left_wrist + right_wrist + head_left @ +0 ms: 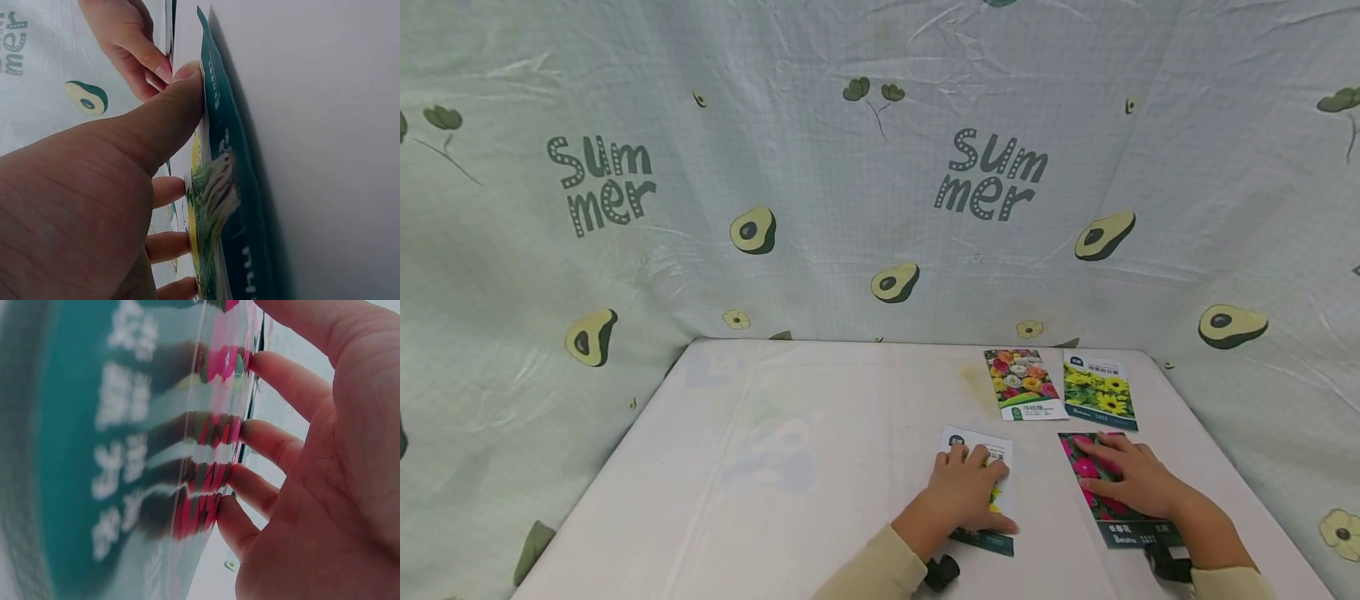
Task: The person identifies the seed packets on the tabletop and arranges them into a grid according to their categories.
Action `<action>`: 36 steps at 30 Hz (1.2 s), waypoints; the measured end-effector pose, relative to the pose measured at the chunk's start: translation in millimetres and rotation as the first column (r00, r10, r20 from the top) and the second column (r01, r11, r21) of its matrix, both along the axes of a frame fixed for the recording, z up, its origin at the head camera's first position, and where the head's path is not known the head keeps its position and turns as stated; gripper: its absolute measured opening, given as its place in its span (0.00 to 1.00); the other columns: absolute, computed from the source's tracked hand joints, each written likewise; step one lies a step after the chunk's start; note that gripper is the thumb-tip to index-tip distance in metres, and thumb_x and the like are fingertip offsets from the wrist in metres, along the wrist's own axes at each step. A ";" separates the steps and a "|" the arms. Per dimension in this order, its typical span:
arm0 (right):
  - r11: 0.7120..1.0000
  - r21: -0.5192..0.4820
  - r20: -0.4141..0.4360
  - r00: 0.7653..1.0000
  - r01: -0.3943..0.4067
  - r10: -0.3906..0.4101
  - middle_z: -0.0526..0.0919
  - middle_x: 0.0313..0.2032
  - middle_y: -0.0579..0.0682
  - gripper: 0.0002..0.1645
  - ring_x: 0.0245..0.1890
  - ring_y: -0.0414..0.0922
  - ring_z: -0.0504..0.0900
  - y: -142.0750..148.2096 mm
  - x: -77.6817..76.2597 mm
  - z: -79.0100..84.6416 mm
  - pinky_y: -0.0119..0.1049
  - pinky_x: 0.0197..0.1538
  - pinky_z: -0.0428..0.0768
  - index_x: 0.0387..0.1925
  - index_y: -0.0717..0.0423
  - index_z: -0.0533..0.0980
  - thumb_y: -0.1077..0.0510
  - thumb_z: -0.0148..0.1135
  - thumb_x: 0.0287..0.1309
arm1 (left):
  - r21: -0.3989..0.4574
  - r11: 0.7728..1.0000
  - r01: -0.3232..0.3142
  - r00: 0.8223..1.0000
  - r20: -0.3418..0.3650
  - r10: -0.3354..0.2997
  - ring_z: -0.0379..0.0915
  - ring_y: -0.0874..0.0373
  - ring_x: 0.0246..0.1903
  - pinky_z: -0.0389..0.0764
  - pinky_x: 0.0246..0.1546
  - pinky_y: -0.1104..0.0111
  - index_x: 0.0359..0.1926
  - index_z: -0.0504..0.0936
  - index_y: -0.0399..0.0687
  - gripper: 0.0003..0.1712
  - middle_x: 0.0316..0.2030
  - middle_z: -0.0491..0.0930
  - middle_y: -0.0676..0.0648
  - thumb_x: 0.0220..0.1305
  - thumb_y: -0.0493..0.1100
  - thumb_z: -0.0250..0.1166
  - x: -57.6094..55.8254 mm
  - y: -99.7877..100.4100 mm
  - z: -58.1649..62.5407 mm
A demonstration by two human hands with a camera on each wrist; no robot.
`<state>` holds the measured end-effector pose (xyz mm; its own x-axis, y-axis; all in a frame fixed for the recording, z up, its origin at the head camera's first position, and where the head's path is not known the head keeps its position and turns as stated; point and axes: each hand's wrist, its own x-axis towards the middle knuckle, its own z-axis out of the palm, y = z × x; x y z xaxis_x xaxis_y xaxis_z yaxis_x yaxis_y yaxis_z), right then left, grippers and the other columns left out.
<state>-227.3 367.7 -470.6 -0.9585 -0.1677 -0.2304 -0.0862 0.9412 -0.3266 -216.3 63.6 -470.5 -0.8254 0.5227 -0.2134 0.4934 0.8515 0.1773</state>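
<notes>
My left hand [964, 492] rests with spread fingers on a seed packet [988, 543] with a white top, yellow flowers and a dark teal bottom band. Up close in the left wrist view, the thumb [169, 103] touches the packet's edge and the other fingertips meet its printed face. On the right, my right hand [1138, 481] lies over a seed packet [1129, 533] with pink flowers, its fingers spread. Those fingertips touch the shiny face of the pink-flower packet [219, 356] in the right wrist view. Each hand covers part of its packet's picture.
Behind the hands lie a packet of mixed-colour flowers [1024, 385] and a packet of yellow daisy-like flowers [1101, 388], side by side. They are near the back edge of the white table [805, 417]. A pale avocado-print curtain [820, 167] hangs behind and at both sides.
</notes>
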 end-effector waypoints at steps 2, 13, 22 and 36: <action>1.000 -0.003 0.002 1.000 0.000 0.000 0.59 0.72 0.71 0.52 0.64 0.74 0.58 1.0 -0.8 -0.4 0.75 0.54 0.74 0.74 0.49 0.67 0.30 0.69 0.56 | -0.007 1.000 -0.002 1.000 -0.012 0.002 0.60 0.51 0.66 0.68 0.64 0.53 0.70 0.69 0.81 0.45 0.65 0.67 0.58 0.51 0.81 0.65 -0.2 -1.3 1.5; 1.000 -0.007 0.006 1.000 0.004 -0.004 0.59 0.72 0.71 0.52 0.64 0.74 0.58 1.4 -1.0 -0.3 0.74 0.53 0.75 0.74 0.49 0.67 0.29 0.69 0.55 | -0.012 1.000 -0.013 1.000 -0.014 0.012 0.60 0.52 0.64 0.68 0.63 0.54 0.69 0.69 0.80 0.45 0.64 0.67 0.58 0.51 0.82 0.65 -1.8 -8.2 2.2; 1.000 0.001 -0.003 1.000 -0.009 0.009 0.60 0.71 0.71 0.52 0.63 0.74 0.60 1.4 -1.5 -0.7 0.74 0.53 0.75 0.74 0.49 0.68 0.29 0.69 0.55 | 0.014 1.000 -0.023 0.999 -0.027 0.023 0.61 0.50 0.64 0.68 0.63 0.54 0.70 0.70 0.78 0.45 0.65 0.68 0.56 0.52 0.80 0.66 -1.1 -17.8 4.2; 1.000 -0.003 0.012 1.000 -0.001 0.001 0.59 0.71 0.72 0.52 0.64 0.75 0.58 0.3 -0.8 0.1 0.74 0.53 0.75 0.74 0.50 0.67 0.30 0.69 0.56 | 0.033 0.998 -0.046 0.999 -0.015 0.047 0.61 0.48 0.65 0.67 0.63 0.52 0.71 0.70 0.76 0.46 0.66 0.67 0.54 0.53 0.80 0.66 -6.1 -29.4 0.4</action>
